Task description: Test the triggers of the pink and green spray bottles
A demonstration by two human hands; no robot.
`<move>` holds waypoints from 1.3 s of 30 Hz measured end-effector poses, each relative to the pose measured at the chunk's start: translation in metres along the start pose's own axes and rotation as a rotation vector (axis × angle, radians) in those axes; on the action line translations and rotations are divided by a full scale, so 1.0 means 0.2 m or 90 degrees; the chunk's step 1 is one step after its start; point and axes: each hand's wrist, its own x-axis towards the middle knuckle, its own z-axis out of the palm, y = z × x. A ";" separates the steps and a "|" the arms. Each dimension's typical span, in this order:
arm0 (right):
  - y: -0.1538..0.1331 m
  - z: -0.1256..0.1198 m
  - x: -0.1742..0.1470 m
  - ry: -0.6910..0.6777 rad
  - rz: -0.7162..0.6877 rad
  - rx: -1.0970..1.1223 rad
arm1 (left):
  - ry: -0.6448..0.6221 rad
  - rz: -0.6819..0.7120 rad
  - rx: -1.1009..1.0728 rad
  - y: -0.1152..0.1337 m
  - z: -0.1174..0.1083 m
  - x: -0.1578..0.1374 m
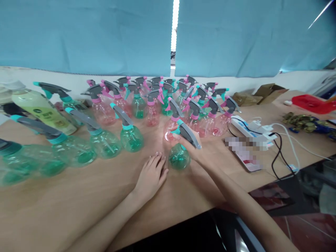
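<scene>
My right hand [189, 141] is wrapped round the neck and trigger head of a green spray bottle [179, 158], whose grey and turquoise top shows above my fingers. The bottle's round body is upright at the table. Just left of it, my left hand [151, 175] lies flat on the wood with its fingers stretched out and nothing in it. Beyond my left hand stands another green spray bottle [131, 138]. A pink spray bottle [172, 122] is right behind the one I hold.
Several green spray bottles [105, 144] line the left, near a large yellow-green labelled bottle [44, 110]. Many pink and green ones crowd the back. At right lie a phone [243, 154], a white power strip [248, 127] with cables, a cardboard box [270, 92] and a red plastic item [313, 104].
</scene>
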 end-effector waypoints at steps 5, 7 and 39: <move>-0.01 0.00 -0.01 -0.004 -0.004 0.001 | -0.010 -0.010 0.001 0.01 -0.01 0.00; -0.01 -0.01 0.00 -0.014 -0.008 -0.001 | -0.012 -0.013 0.003 0.01 -0.01 0.00; 0.01 -0.11 -0.23 -0.021 0.014 -0.223 | -0.039 -0.017 0.005 0.00 -0.02 0.00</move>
